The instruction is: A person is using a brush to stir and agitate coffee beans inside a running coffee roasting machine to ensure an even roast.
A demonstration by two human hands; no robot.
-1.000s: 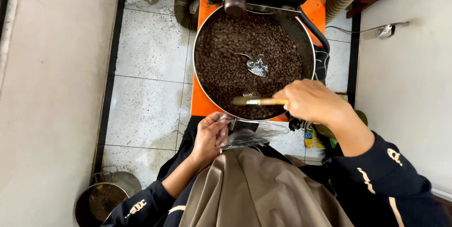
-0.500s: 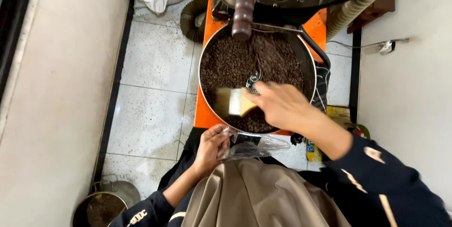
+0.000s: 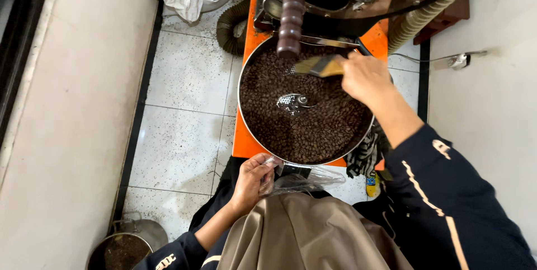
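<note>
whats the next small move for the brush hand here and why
Probably sweep the brush toward the near rim of the round tray. The right hand holds it at the far edge over the coffee beans, while the left hand grips a clear plastic bag just below that near rim.

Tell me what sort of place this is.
Probably a small coffee roastery: a round cooling tray full of dark roasted beans sits on an orange roasting machine, with a ribbed exhaust hose alongside.
</note>
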